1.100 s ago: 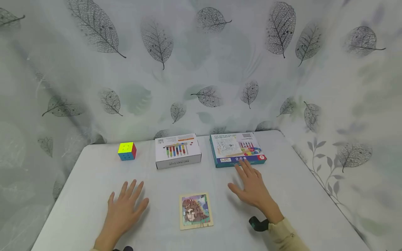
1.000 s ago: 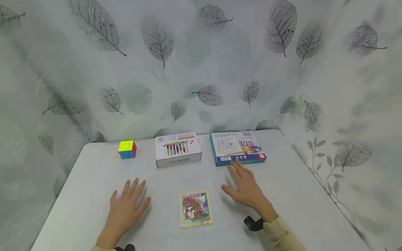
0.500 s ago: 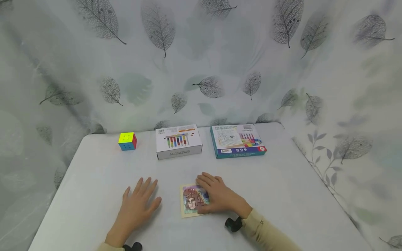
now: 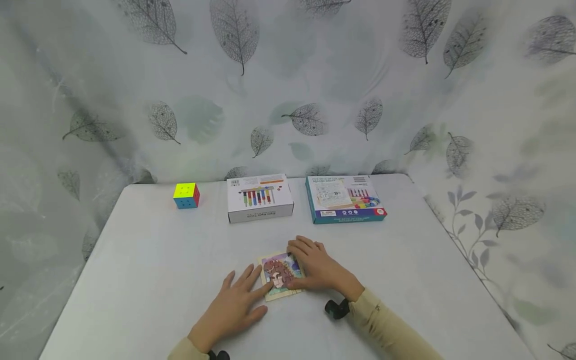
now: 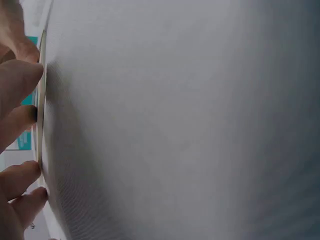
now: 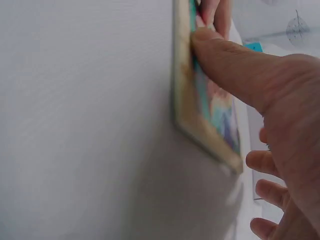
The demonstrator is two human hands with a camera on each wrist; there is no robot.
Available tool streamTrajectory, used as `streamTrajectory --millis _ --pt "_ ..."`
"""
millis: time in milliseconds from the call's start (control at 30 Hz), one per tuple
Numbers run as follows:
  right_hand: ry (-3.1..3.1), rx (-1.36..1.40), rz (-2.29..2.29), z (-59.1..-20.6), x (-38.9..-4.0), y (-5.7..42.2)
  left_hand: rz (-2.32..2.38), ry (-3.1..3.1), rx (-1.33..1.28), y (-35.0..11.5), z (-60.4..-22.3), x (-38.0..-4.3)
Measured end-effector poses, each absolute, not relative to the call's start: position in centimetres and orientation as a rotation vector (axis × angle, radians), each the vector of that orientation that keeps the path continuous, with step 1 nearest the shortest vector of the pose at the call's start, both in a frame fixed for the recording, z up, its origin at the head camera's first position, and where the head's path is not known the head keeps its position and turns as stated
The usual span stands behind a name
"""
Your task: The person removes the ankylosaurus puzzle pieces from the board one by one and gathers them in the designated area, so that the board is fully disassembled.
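A small square jigsaw puzzle [image 4: 278, 275] in a pale wooden frame lies on the white table in the head view, turned slightly. My left hand [image 4: 231, 307] reaches it from the left, fingers fairly straight, with fingertips at its left edge and lower left part. My right hand [image 4: 321, 270] spans the right side: the thumb is on the lower right part, the other fingers bend over the upper right corner. In the right wrist view the thumb [image 6: 220, 55] rests on the face of the puzzle. The left wrist view shows the frame edge-on beside the left fingers [image 5: 20, 122].
Behind the puzzle stand a white box [image 4: 260, 200] with a colored-bars picture and a teal-edged box [image 4: 346, 200] with a paper on it. A puzzle cube [image 4: 186, 195] sits at the back left. A leaf-patterned curtain [image 4: 279, 80] borders the table [image 4: 148, 280].
The right hand has come from near the teal-edged box down onto the puzzle's right side. The left hand has moved right to its left edge. The puzzle has turned slightly.
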State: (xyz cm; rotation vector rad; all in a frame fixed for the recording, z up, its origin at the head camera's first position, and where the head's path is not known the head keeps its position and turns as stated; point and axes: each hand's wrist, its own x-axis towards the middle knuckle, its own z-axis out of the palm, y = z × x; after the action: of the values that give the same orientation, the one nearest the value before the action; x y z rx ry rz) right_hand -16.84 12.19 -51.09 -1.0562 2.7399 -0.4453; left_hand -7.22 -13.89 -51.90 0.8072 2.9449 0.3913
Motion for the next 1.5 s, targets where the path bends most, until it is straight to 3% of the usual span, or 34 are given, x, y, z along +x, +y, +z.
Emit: streamTrajectory --millis 367,1500 --pt "2.704 -1.362 -0.316 -49.6 -18.9 8.7 0.308 2.991 0.856 -13.5 -51.4 -8.3" --pt "2.517 -1.697 0.138 -48.6 -21.1 6.5 0.253 3.050 0.945 -13.5 -51.3 -8.4"
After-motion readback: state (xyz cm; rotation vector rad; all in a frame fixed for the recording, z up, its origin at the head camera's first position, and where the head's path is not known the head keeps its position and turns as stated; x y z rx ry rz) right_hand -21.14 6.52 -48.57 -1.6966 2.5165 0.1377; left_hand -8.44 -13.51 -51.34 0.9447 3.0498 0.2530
